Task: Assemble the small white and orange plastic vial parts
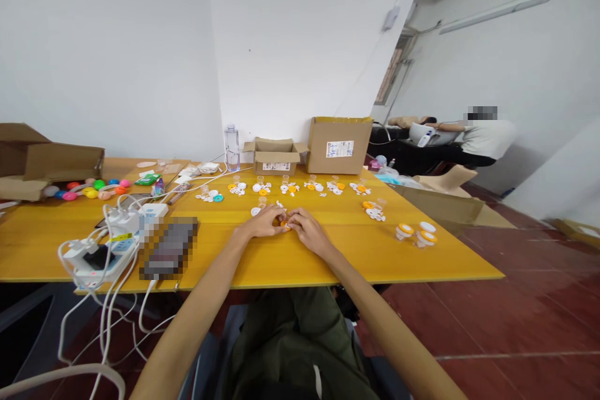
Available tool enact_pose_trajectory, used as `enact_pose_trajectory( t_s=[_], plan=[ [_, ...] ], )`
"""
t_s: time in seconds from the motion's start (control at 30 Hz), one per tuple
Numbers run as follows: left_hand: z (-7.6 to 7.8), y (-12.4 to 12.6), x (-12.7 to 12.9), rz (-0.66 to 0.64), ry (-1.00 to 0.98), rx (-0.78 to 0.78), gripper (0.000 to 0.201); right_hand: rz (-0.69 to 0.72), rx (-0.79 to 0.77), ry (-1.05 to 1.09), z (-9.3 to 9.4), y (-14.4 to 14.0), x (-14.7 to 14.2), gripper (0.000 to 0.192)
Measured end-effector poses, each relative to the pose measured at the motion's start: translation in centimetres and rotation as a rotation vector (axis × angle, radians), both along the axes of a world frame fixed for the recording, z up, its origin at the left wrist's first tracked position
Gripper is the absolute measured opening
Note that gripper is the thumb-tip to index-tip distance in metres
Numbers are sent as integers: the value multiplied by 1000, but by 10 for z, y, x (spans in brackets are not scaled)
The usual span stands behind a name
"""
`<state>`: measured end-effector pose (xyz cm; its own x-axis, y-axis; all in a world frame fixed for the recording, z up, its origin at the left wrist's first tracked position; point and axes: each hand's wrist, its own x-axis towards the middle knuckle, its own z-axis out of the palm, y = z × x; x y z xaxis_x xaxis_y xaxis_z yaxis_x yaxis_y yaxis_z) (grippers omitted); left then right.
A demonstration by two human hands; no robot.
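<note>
Over the middle of the yellow table, my left hand [263,223] and my right hand [308,231] meet with fingers closed around a small orange plastic ring [285,225]. Its lower edge shows between my fingertips; the rest is covered. Just beyond my hands lie a white round part [255,211] and a clear plastic cup [263,200]. Farther back runs a row of small groups of orange and white parts with clear cups, such as this orange ring [263,192]. One group holds a teal ring [218,198]. To the right stand joined pieces with clear bases and orange rims [426,237].
At the back are an open small carton [275,165], a large carton [338,145] and a water bottle [231,149]. Power strips [122,247] with tangled white cables and a phone [169,248] lie on the left, near colourful balls [90,192]. A person [487,139] sits far right.
</note>
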<state>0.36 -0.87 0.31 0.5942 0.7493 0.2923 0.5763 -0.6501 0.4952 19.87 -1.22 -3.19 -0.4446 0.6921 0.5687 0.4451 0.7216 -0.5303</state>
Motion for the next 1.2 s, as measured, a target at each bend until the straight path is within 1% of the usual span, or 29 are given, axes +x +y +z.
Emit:
enact_pose_trajectory(
  t_s=[0.33, 0.53, 0.73, 1.03, 1.2],
  plan=[
    [-1, 0, 0, 6, 4, 5, 11, 2, 22, -27, 3, -5, -1, 18],
    [-2, 2, -1, -9, -4, -5, 11, -13, -28, 17, 0, 1, -1, 18],
    [-2, 2, 0, -15, 1, -5, 11, -15, -29, 29, -3, 4, 0, 18],
    [-1, 1, 0, -10, -18, -5, 11, -21, 19, -45, 6, -5, -1, 19],
    [-1, 2, 1, -13, -9, 1, 11, -42, 42, -87, 8, -8, -2, 19]
  ],
)
